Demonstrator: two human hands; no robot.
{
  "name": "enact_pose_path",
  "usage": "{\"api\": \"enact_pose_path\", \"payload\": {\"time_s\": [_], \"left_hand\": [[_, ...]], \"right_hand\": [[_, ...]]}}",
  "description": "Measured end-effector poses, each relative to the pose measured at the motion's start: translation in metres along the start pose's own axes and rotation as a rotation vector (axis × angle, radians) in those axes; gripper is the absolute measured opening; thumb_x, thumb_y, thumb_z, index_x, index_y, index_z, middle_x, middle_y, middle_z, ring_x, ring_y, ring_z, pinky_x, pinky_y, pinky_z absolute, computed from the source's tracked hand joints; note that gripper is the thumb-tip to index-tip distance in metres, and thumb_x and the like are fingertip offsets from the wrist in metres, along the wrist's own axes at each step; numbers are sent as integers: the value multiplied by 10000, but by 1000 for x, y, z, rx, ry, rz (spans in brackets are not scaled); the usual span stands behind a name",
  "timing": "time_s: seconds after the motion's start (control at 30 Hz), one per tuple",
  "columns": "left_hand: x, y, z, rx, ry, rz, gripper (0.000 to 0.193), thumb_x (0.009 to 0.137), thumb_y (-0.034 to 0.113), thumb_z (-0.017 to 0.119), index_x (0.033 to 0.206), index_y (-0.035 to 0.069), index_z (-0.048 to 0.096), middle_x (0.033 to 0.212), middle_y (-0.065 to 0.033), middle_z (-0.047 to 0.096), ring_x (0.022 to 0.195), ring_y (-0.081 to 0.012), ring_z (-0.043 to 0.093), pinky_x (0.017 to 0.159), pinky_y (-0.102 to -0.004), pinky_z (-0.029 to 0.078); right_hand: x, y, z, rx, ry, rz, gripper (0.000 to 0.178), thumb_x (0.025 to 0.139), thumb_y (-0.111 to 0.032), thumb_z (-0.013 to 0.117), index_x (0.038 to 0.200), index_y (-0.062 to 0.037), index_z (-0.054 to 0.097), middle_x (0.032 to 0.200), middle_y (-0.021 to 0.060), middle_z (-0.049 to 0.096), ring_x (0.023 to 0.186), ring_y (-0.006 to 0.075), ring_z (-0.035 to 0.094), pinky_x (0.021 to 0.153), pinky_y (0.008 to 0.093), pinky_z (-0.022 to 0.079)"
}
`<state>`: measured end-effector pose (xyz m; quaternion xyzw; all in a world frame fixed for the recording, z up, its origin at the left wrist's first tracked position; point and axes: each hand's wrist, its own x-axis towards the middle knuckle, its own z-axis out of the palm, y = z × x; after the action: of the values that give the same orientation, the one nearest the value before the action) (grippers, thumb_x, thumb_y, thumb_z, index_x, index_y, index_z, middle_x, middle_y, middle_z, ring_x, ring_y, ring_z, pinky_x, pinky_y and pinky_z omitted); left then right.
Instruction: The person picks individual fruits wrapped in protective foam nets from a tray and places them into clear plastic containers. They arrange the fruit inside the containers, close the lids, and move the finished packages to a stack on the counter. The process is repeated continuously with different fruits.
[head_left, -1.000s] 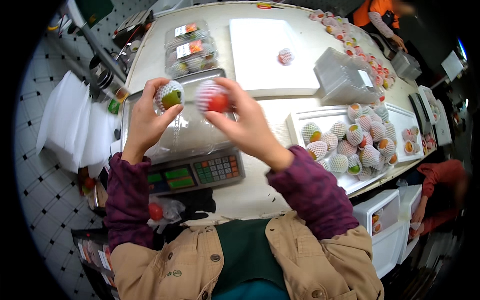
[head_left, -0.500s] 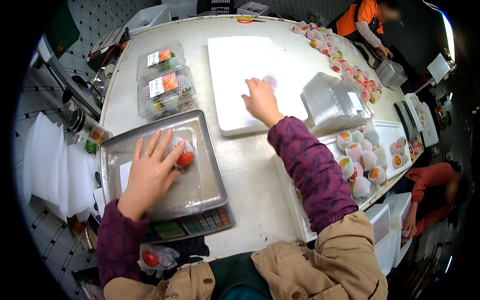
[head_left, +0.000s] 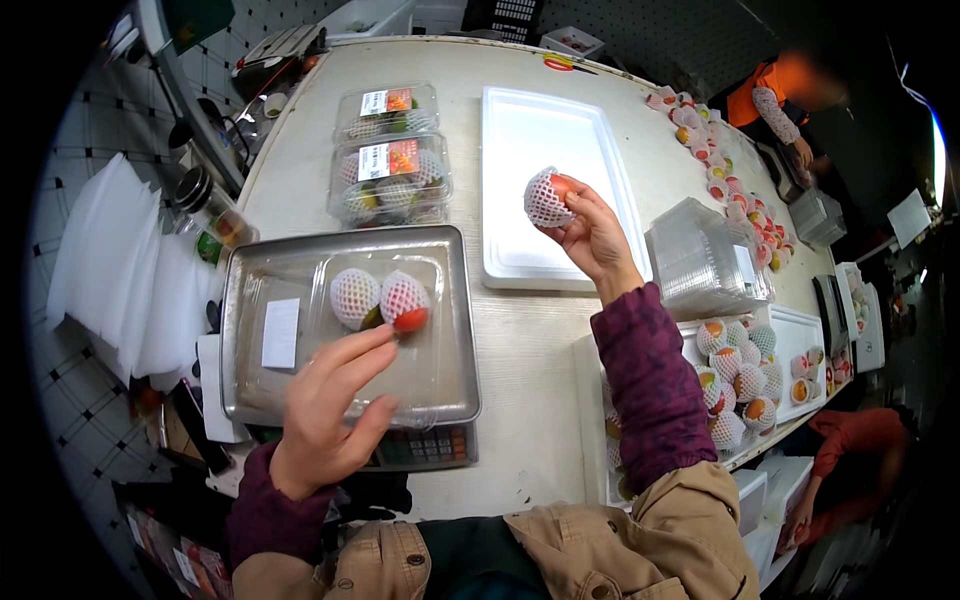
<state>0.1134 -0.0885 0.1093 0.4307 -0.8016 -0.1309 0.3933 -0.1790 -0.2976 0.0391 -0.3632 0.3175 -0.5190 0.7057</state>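
Head view: two labelled plastic packs (head_left: 388, 160) look complete, a clear plastic box (head_left: 425, 370) (seemingly part-filled) holds two white-netted fruits (head_left: 355, 298) near the empty, spread left hand (head_left: 330, 420), and the right hand (head_left: 597, 240) grips a red netted fruit (head_left: 546, 200) above a white rectangular tray (head_left: 540, 125).

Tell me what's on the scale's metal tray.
A clear plastic container with two net-wrapped fruits and a white label. What lies directly beneath the left hand is hidden.
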Motion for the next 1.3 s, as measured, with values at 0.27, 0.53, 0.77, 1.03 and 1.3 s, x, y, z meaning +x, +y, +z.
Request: {"api": "enact_pose_path", "payload": {"time_s": [0.27, 0.53, 0.77, 1.03, 1.3], "left_hand": [[-5, 41, 53, -596, 227, -352, 370, 827, 15, 626, 1175, -24, 508, 1072, -136, 576, 906, -186, 621, 737, -273, 518], [-58, 53, 81, -727, 321, -434, 138, 854, -13, 593, 976, 2, 531, 1020, -94, 537, 890, -120, 559, 740, -235, 486], [-70, 61, 65, -88, 191, 3, 449, 692, 59, 730, 1106, 51, 557, 1165, -163, 525, 1011, -340, 546, 855, -403, 466], [-31, 25, 14, 127, 88, -45, 489, 720, -30, 625, 1186, 23, 486, 1254, -206, 508, 1117, -353, 529, 935, -382, 431], [-23, -29, 15, 348, -229, -205, 346, 764, 26, 609, 1104, 49, 542, 1145, -112, 556, 980, -299, 563, 948, -462, 372]], "right_hand": [[-147, 31, 101, -70, -263, -94, 491, 824, -78, 665, 1256, 0, 446, 1204, 117, 521, 1085, 182, 533, 920, 315, 460], [-217, 51, 118, -556, -189, -310, 499, 814, -43, 682, 1244, -3, 432, 1255, 122, 517, 1105, 169, 530, 937, 293, 441], [-240, 53, 113, -648, -214, -113, 546, 856, -97, 634, 1327, 14, 382, 1248, 143, 514, 1053, 179, 563, 864, 283, 475], [-258, 55, 103, -795, -252, -227, 574, 867, -156, 615, 1366, -7, 372, 1193, 183, 554, 1101, 301, 542, 918, 381, 445], [-244, 13, -34, -1852, 444, -301, 427, 769, -175, 634, 1153, -16, 538, 1046, 196, 605, 963, 351, 582, 827, 416, 476]]}}
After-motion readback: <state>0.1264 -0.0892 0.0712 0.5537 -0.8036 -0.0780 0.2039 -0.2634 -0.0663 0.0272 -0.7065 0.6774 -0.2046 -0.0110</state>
